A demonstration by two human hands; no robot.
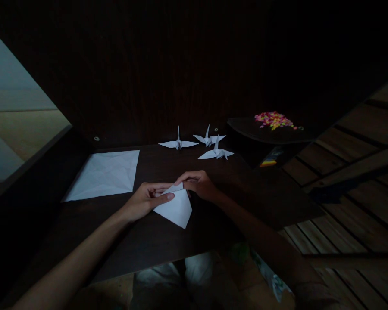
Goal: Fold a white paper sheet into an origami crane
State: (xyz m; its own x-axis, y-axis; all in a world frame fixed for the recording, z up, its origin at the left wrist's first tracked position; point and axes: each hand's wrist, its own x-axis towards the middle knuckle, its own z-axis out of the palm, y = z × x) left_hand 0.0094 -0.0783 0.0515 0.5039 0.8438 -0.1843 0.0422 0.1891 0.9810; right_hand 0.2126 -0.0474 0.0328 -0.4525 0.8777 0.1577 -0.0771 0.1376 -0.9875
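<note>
Between my two hands is a partly folded piece of white origami paper [176,209], held just above the dark tabletop with one pointed corner toward me. My left hand [145,200] grips its left side, thumb lying on top and fingers behind. At the upper right edge, my right hand [198,185] pinches the paper near a folded flap; some of its fingers are hidden behind the sheet. Beyond my hands stand three white paper cranes, one on the left [178,144], one at the back [208,140] and one nearer [216,152].
A creased white sheet [106,174] lies flat at the left of the dark table [132,241]. On the right, a raised rounded shelf [245,127] bears a pile of small colourful pieces [274,120]. A dark panel [148,77] rises behind; wooden slats [358,215] are at far right.
</note>
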